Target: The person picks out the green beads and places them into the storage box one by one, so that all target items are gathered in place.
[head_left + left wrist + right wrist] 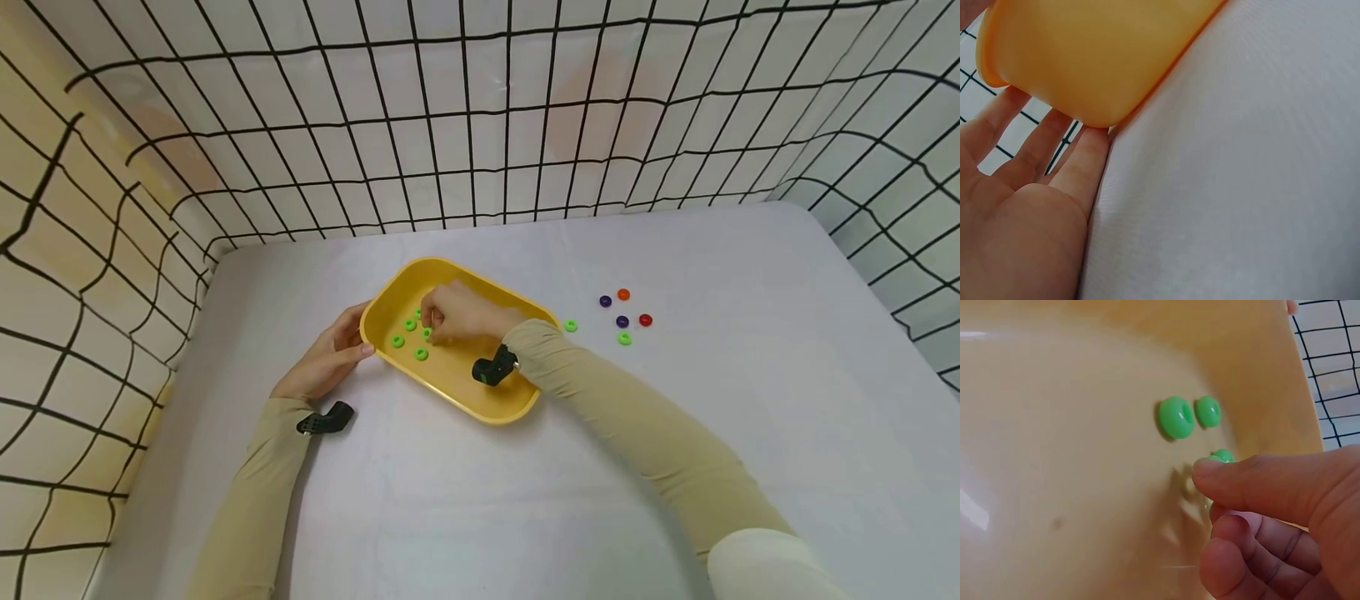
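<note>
A yellow tray [480, 408] lies on the table, with several small green rings [397, 341] on its floor near the left end. My left hand [322, 360] holds that end, its fingers reaching the outer wall under the rim, as the left wrist view shows. Inside the tray my right hand [463, 313] is low over the floor. Thumb and forefinger pinch a green ring [427, 332], mostly hidden behind the thumb in the right wrist view. Beside it there, more green beads [1176, 417] rest on the tray floor.
Right of the tray, loose rings lie on the white table [450, 500]: green [625, 338], purple [605, 301], red [646, 320] and orange [623, 294]. A black wire grid [465, 133] borders the table at the back and both sides.
</note>
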`<action>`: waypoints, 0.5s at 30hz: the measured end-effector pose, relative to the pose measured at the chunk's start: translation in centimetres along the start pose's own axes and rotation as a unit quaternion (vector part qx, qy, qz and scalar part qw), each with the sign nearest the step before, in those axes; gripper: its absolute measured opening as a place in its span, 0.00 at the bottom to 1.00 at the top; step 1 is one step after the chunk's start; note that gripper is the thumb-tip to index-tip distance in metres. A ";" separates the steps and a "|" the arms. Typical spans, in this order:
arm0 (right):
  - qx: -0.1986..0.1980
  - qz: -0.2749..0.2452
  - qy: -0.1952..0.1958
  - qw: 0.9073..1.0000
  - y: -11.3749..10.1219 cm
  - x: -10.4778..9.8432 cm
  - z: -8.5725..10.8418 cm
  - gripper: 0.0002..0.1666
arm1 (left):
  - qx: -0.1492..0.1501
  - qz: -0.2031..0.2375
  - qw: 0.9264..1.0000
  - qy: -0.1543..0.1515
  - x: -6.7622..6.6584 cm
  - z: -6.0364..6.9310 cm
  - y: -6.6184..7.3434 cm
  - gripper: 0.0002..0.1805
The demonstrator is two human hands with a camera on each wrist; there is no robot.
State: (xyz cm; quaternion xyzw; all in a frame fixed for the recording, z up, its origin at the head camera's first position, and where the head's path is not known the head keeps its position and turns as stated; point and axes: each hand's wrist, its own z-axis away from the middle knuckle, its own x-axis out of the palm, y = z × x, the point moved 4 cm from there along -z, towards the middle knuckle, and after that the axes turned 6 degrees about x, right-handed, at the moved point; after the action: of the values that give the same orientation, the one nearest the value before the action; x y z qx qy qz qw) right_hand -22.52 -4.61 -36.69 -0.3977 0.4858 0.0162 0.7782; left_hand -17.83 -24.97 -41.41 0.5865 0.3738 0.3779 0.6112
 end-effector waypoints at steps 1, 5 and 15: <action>0.000 0.000 -0.002 1.000 0.0 0.1 0.0 0.07 | 0.000 0.000 1.000 0.001 0.0 0.0 0.0 0.36; 0.000 -0.001 -0.007 1.000 0.1 0.5 -0.2 0.06 | -0.002 -0.001 1.000 0.002 0.0 0.0 0.0 0.36; -0.002 -0.009 -0.015 1.000 0.3 0.6 -0.1 0.05 | 0.004 -0.002 1.000 -0.002 0.0 0.0 0.0 0.36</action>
State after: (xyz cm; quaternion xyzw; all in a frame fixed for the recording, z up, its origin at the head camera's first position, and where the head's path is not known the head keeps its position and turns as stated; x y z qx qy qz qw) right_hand -22.41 -4.73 -37.37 -0.4029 0.4708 0.0163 0.7847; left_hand -17.78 -24.98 -41.45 0.5893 0.3748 0.3740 0.6102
